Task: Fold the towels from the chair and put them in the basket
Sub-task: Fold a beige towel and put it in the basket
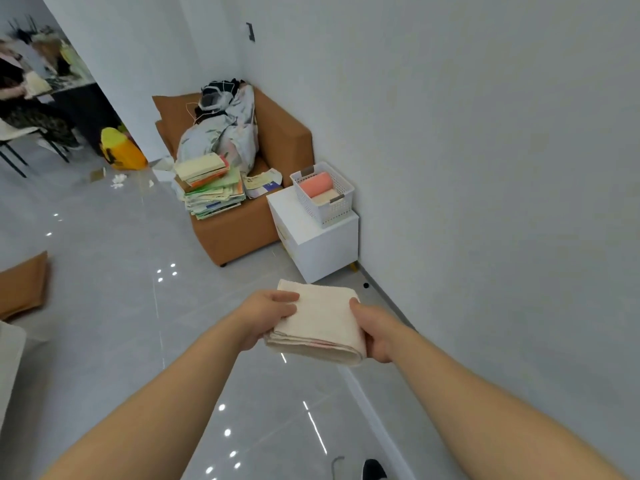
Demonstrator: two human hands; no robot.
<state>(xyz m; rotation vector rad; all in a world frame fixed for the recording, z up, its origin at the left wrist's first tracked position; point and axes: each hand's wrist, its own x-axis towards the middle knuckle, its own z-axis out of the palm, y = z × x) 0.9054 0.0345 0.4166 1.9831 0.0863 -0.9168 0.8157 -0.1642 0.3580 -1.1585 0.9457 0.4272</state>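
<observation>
Lower centre of frame: the left hand (268, 315) and right hand (375, 332) each grip one side of a folded cream towel (320, 323), held in the air above the floor. Right of centre: white basket (341, 206) on a cabinet (313, 244), already holding folded towels. Folding appears complete; the next move calls for carrying the towel forward and lowering it in.
</observation>
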